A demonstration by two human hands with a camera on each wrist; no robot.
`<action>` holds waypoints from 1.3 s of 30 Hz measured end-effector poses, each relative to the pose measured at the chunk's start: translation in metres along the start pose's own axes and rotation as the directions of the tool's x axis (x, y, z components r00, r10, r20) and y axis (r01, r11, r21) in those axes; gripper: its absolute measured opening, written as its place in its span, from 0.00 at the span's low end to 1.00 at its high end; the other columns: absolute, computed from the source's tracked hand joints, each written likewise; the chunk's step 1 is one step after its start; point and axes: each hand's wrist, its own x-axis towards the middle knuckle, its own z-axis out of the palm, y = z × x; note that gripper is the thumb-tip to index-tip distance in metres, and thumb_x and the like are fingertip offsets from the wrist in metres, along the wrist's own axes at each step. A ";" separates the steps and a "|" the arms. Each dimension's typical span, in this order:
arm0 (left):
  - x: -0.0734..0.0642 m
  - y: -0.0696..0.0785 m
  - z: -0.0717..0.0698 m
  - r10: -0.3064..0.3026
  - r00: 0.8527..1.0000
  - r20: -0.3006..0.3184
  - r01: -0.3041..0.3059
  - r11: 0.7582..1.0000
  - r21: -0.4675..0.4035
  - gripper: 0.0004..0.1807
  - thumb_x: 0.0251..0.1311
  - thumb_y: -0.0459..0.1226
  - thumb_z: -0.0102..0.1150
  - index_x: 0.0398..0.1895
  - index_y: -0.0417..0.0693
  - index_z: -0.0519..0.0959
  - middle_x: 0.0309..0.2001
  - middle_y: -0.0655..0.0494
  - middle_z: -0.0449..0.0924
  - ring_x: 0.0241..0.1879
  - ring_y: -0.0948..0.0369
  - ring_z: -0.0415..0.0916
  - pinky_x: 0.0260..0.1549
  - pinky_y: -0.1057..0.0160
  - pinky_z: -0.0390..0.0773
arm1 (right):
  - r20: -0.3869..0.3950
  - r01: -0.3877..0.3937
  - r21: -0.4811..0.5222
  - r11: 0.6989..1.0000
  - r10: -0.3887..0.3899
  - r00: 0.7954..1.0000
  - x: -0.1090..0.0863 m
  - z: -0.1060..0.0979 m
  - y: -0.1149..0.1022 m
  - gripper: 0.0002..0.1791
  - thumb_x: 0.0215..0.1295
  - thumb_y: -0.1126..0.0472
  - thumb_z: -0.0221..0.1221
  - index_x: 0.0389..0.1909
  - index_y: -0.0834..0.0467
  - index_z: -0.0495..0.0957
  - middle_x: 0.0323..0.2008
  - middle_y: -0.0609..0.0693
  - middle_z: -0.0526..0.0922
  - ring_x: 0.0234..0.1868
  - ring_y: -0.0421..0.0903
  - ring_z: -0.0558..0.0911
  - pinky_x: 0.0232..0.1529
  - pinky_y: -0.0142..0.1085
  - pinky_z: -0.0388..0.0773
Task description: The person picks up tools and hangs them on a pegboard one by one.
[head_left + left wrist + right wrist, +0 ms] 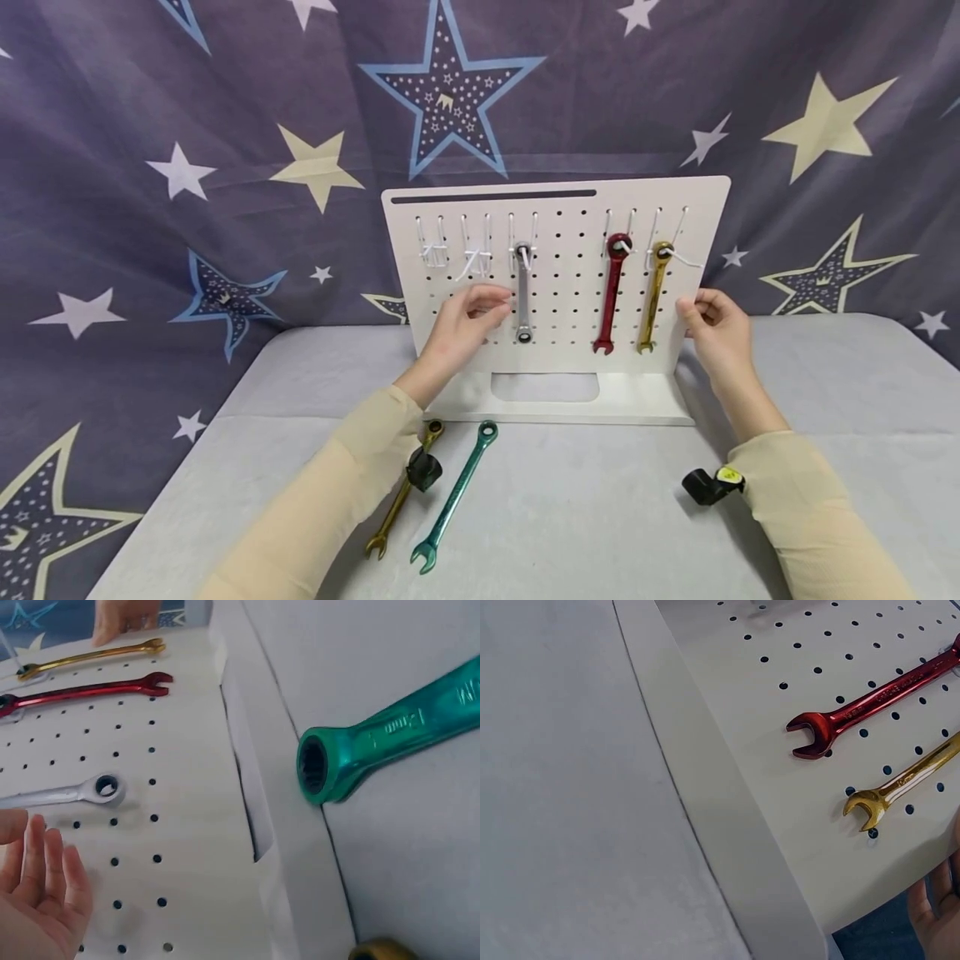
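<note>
A white pegboard [555, 275] stands upright on its base. From its hooks hang a silver wrench [523, 292], a red wrench [612, 296] and a gold wrench [655, 296]. My left hand [465, 321] is just left of the silver wrench, with thumb and index fingertips close to its shaft; in the left wrist view the other fingers are loosely extended and hold nothing. At the board's right edge, my right hand [718, 329] pinches the border, thumb in front and fingers partly hidden behind.
A green wrench [455, 496] and another gold wrench [397, 512] lie on the grey table before the board; the left sleeve and wrist camera partly cover the gold one. Bare white hooks [474, 254] stick out at the board's upper left. A star-patterned cloth [225, 100] hangs behind.
</note>
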 end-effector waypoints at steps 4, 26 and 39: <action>-0.010 -0.001 -0.010 0.017 0.999 0.029 -0.019 0.997 0.080 0.11 0.68 0.34 0.59 0.51 0.41 0.79 0.47 0.48 0.82 0.44 0.55 0.77 0.45 0.57 0.78 | 0.001 -0.011 0.005 1.000 0.011 1.000 0.000 0.001 0.000 0.05 0.68 0.63 0.61 0.37 0.56 0.74 0.26 0.36 0.74 0.30 0.32 0.73 0.28 0.20 0.73; -0.103 -0.024 -0.049 -0.165 0.919 0.358 -0.004 0.904 0.427 0.10 0.65 0.36 0.63 0.48 0.52 0.80 0.42 0.63 0.81 0.39 0.63 0.75 0.33 0.61 0.76 | -0.003 -0.016 0.012 1.000 0.016 1.000 0.000 0.004 0.002 0.07 0.68 0.61 0.62 0.38 0.59 0.75 0.25 0.36 0.74 0.28 0.32 0.72 0.28 0.21 0.73; -0.117 -0.030 -0.043 -0.274 0.828 0.489 -0.076 0.809 0.583 0.24 0.57 0.49 0.70 0.53 0.53 0.74 0.40 0.65 0.72 0.33 0.64 0.68 0.33 0.62 0.70 | -0.003 0.005 -0.024 1.000 -0.006 1.000 0.001 0.002 0.002 0.07 0.69 0.61 0.61 0.38 0.60 0.74 0.26 0.36 0.74 0.30 0.32 0.72 0.29 0.21 0.73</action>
